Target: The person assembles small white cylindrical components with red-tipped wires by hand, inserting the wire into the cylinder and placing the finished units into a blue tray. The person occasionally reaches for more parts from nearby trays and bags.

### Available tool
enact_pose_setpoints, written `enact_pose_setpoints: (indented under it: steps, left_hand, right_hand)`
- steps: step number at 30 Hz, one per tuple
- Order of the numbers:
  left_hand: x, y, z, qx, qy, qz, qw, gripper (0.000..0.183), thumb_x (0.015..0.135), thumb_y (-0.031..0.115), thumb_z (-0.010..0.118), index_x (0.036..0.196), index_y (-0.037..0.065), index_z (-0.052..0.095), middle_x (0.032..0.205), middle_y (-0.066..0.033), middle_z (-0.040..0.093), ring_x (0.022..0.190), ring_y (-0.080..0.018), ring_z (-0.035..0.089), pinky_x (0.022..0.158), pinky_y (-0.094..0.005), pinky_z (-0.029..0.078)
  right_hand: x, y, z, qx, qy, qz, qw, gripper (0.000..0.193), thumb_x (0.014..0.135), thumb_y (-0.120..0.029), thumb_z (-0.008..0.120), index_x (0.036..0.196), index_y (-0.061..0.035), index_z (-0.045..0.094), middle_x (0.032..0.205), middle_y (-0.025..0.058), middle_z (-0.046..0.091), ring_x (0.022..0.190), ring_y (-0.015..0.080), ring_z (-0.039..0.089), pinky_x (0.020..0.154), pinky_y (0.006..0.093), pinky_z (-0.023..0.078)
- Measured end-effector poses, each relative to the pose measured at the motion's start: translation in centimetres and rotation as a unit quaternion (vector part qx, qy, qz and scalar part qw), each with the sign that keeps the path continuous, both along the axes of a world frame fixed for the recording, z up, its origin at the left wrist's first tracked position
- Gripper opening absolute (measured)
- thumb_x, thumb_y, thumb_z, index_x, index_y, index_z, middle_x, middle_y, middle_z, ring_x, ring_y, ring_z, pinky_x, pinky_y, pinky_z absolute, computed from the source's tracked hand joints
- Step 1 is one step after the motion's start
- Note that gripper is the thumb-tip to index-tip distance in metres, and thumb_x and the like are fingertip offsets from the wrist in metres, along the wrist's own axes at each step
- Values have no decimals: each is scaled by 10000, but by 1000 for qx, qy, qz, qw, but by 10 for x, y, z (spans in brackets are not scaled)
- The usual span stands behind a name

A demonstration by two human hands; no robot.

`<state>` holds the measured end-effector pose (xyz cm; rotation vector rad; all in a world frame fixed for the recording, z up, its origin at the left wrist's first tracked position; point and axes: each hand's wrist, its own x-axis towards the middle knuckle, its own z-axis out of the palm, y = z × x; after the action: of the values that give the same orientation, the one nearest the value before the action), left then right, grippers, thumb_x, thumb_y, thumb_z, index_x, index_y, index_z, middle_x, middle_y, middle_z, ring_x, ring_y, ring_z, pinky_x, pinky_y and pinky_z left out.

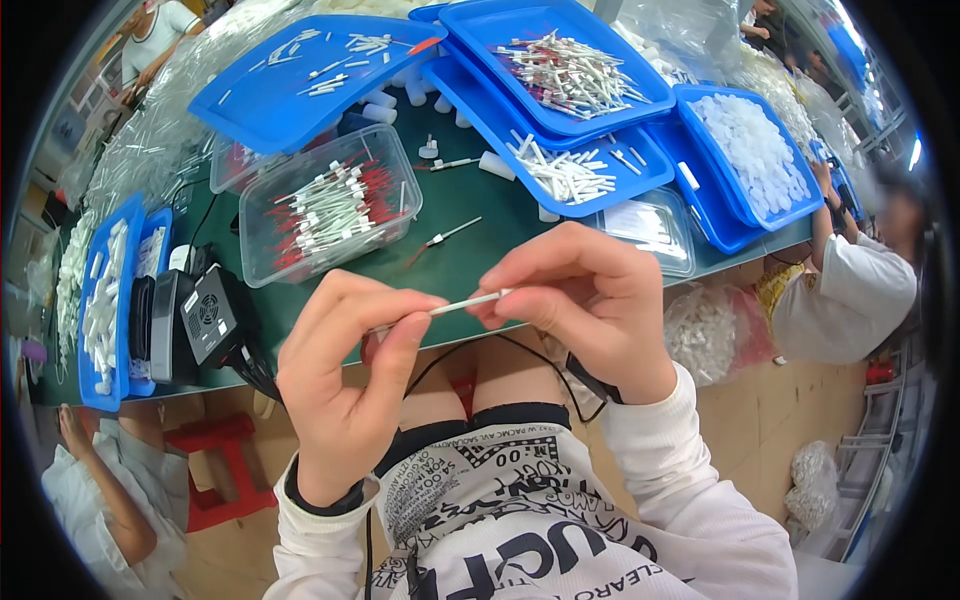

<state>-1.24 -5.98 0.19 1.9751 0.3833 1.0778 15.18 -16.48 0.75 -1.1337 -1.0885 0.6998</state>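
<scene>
Between my two hands, over the near table edge, runs a thin white stick (463, 303). My left hand (350, 365) pinches one end between thumb and forefinger. At the other end, the fingertips of my right hand (590, 300) close on the stick, hiding its tip. Just beyond lies a similar white stick with a red end (447, 236) on the green table. A clear plastic box (257, 225) to the left holds many white sticks with red ends. Another such stick (452, 163) and a small white cap piece (428, 150) lie farther back.
Blue trays at the back hold sticks (575, 75), short white tubes (560, 170) and translucent white pieces (750, 150). A clear lidded box (645, 240) stands near the right edge. A black boxy device (208, 315) with cables sits left. Other people sit at both sides.
</scene>
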Motion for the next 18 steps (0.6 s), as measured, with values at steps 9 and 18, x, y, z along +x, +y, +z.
enact_pose_setpoints:
  steps: [9,18]
  left_hand:
    - [8,-3,-5,131,40,22,990,140,765,-44,707,884,28,694,776,-46,594,622,-110,546,486,-244,411]
    - [-5,1,-9,11,52,-58,997,228,783,-124,610,1000,-60,636,858,-121,675,709,-134,626,649,-228,480]
  right_hand:
    - [4,0,-7,57,-346,-83,933,130,767,-23,732,895,-35,718,789,90,673,617,154,630,557,246,500]
    - [1,-7,-11,21,-283,-99,954,203,796,21,670,988,-43,682,799,104,659,670,226,650,570,296,495]
